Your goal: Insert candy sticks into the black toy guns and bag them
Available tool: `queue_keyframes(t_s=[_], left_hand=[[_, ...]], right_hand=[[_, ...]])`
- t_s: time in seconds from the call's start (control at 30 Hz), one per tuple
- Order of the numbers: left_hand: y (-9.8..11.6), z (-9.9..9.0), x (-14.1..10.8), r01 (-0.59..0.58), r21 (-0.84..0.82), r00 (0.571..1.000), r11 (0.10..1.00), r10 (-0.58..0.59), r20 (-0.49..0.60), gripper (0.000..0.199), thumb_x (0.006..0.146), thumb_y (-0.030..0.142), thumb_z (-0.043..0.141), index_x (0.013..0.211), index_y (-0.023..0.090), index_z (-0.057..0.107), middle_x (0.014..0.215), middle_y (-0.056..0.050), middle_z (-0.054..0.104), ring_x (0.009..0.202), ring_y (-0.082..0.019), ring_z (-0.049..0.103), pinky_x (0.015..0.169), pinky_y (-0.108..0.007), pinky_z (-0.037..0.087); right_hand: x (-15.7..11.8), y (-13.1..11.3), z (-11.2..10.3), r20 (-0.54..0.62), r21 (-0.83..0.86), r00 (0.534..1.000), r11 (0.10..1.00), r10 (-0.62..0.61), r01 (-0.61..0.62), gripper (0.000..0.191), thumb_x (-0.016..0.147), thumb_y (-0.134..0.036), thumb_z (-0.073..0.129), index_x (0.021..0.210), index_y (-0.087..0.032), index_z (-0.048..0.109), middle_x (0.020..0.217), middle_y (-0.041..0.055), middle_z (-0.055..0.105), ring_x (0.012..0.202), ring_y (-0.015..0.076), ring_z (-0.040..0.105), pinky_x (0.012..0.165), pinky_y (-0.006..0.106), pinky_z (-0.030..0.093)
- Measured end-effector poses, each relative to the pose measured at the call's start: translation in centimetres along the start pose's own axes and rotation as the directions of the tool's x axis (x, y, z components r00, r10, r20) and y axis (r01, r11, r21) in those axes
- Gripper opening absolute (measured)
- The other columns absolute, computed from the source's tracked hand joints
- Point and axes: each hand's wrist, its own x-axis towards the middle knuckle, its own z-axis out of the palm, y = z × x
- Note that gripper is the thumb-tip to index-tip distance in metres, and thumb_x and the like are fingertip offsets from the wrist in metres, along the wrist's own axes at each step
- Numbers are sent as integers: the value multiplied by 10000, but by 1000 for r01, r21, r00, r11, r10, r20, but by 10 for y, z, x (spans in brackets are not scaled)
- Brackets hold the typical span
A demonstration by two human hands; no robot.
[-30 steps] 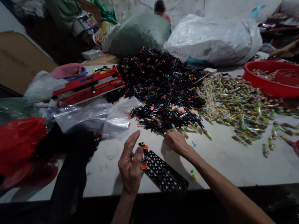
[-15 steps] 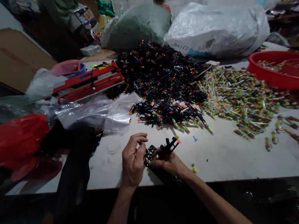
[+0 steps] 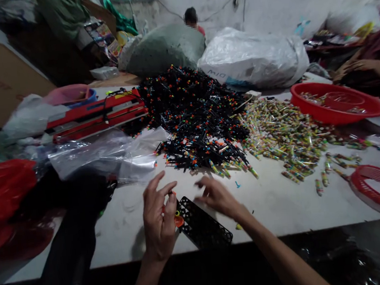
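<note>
1. Looking forward and down from the head view, the two bare hands are apart, above the near part of a white table (image 3: pixel 272 210).
2. The left hand (image 3: pixel 158 218) stands raised with its fingers curled. A small orange cap (image 3: pixel 179 221) sits just beside it, and a yellow-tipped piece shows at its fingers; whether the hand grips either one, I cannot tell.
3. The right hand (image 3: pixel 216 197), slightly blurred, hangs open just beside the rack with its fingers spread, and it touches nothing that I can see.
4. A black perforated rack (image 3: pixel 203 223) lies flat on the table, between the hands and just below them.
5. Beyond the hands spreads a large heap of black sticks with coloured tips (image 3: pixel 191 116). To its right lies a wide scatter of small wrapped sweets (image 3: pixel 286 138), running toward a red plastic basin (image 3: pixel 336 103) and a round red basket (image 3: pixel 376 186).
6. To the left are a red bag sealer (image 3: pixel 96 115), a clear plastic bag (image 3: pixel 105 161) and a red plastic bag (image 3: pixel 1 190).
7. Behind the table rest a white sack (image 3: pixel 252 59) and a grey-green sack (image 3: pixel 162 51). A person (image 3: pixel 191 18) sits beyond them, and another person's arm (image 3: pixel 366 67) shows at the right edge.
</note>
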Motion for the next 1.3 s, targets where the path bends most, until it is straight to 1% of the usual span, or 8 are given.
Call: queue_keyframes(t_s=[0.13,0.3,0.5,0.6,0.77,1.0,1.17,1.3], left_hand=[[0,0,-3,-108,109,994,988,108,8,288,859,237,446,1118,213,571,1285,-59,491,1194,-220,431,1010,-405,336],[-8,-1,1,-73,79,997,994,70,45,223,858,235,440,989,201,618,1119,-59,591,1057,-196,529,904,-367,430],[-8,-5,2,-32,108,998,994,27,50,225,862,246,409,960,195,606,1117,-66,576,1072,-211,511,904,-381,419],[-3,-7,0,-63,140,996,988,53,69,206,864,221,394,929,185,586,1094,-73,578,1062,-208,509,896,-371,414],[3,-5,-1,-78,177,995,981,65,78,181,868,182,370,865,174,551,1029,-79,581,1036,-205,516,873,-355,415],[3,-6,-5,-72,187,995,980,56,86,180,867,160,363,880,174,542,1045,-80,567,1051,-201,506,880,-346,407],[3,-5,-3,-61,194,995,979,45,88,182,865,162,362,888,180,542,1057,-83,571,1062,-210,507,891,-361,413],[5,-4,-5,-57,199,994,978,38,102,190,866,157,361,909,181,544,1076,-83,565,1065,-206,508,895,-358,416]], right_hand=[[34,44,-61,-242,-364,897,823,369,-437,283,811,-236,478,1069,-146,556,1063,137,582,907,233,578,679,284,400],[32,87,-79,-202,-432,878,766,433,-477,190,776,-165,483,902,-164,626,1014,124,602,895,226,592,633,254,371],[10,93,-62,-219,-353,916,848,335,-395,169,759,-129,462,874,-164,581,874,73,604,792,172,566,603,239,339],[0,73,-45,-222,103,936,962,272,-255,129,688,-231,576,791,-168,532,690,-11,528,630,124,490,533,214,324],[-7,30,10,66,733,981,658,181,-171,238,674,-321,607,833,-155,545,573,-45,497,504,98,451,487,217,348],[-1,13,52,-25,616,980,775,197,-140,318,708,-266,569,998,-140,600,643,-2,568,576,122,492,530,226,365],[0,3,59,14,694,987,709,159,-124,382,725,-246,564,1089,-134,552,626,-10,560,539,119,474,491,215,352],[-2,-3,64,32,474,999,880,33,-44,350,760,-209,525,1100,-134,562,651,15,597,567,140,507,549,233,383]])
